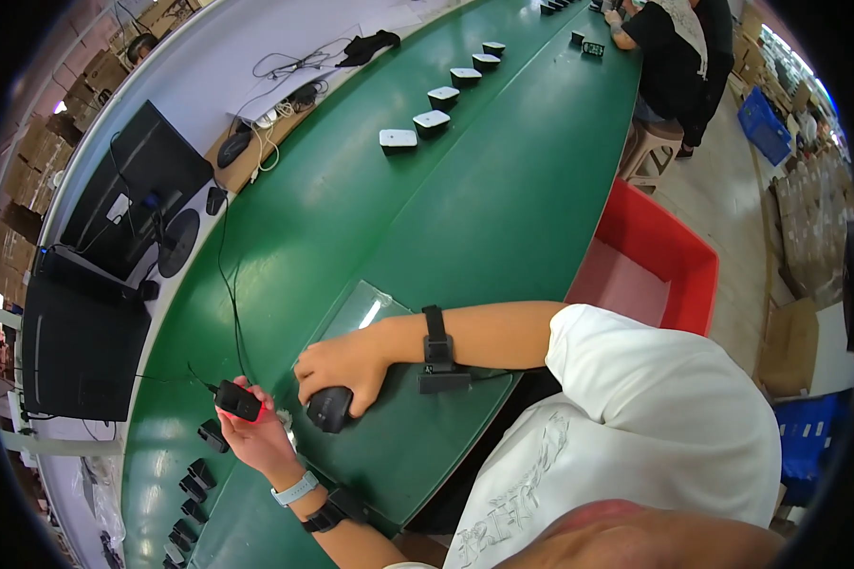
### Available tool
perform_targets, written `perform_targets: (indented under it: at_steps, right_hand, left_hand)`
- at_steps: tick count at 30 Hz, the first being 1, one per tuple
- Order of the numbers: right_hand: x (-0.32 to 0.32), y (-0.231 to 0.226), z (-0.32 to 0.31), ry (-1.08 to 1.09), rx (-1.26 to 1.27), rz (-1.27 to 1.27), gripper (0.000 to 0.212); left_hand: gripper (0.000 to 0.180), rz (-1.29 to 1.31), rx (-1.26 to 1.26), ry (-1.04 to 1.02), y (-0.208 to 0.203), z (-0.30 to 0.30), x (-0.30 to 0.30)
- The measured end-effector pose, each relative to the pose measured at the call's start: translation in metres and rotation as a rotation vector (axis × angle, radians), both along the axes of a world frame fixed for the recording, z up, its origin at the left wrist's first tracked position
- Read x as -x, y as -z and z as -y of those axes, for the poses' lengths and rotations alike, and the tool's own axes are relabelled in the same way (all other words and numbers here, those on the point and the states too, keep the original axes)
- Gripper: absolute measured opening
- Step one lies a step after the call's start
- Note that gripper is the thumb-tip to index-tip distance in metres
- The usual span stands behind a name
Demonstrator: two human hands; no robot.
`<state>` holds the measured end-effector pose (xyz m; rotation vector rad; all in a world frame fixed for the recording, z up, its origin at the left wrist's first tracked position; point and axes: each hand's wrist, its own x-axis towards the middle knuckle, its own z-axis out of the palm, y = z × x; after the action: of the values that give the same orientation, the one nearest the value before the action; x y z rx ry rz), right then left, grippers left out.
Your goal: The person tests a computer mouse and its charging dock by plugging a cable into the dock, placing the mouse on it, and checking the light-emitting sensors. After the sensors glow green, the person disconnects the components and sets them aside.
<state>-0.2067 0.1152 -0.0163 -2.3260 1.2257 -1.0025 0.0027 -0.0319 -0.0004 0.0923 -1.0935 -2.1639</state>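
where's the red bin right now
In the head view, the red bin is right of centre, beside the green table, between the stool and the white sleeve.

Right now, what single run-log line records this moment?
left hand: holds black device | right hand: on black mouse | green table: bears white-topped boxes

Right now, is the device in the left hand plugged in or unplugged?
Plugged in, it appears: a black cable meets the end of the device in the left hand. Its far end I cannot trace.

white short-sleeved shirt [664,398], black wrist straps [437,349] (one beside a pale band [295,488])
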Motion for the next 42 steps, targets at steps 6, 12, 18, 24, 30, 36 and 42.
perform_targets:
  at_steps: [6,12,18,24,30,36,42]
  right_hand:
    - [0.004,-0.021,-0.002,0.063,-0.389,1.128,0.065]
    - [0.009,0.000,0.013,0.170,-0.207,1.164,0.076]
    - [0.007,0.004,0.010,0.217,-0.133,0.899,0.081]
    - [0.003,-0.004,0.006,0.244,-0.154,0.950,0.078]
    - [-0.002,0.014,0.032,0.205,-0.124,1.172,0.062]
    - [0.010,-0.013,0.009,0.301,-0.248,1.165,0.057]
    - [0.007,-0.010,0.008,0.258,-0.240,1.115,0.059]
  left_hand:
    - [0.055,0.171,0.037,-0.134,-0.003,-0.029,0.019]
    - [0.053,0.369,0.234,-0.206,0.000,-0.049,0.034]
    - [0.058,0.443,0.324,-0.207,0.011,-0.045,0.033]
    - [0.057,0.426,0.362,-0.205,0.019,-0.036,0.025]
    - [0.052,0.490,0.325,-0.285,0.001,-0.047,0.027]
    - [0.055,0.380,0.205,-0.312,0.018,-0.037,0.033]
    - [0.055,0.412,0.339,-0.295,0.012,-0.042,0.029]
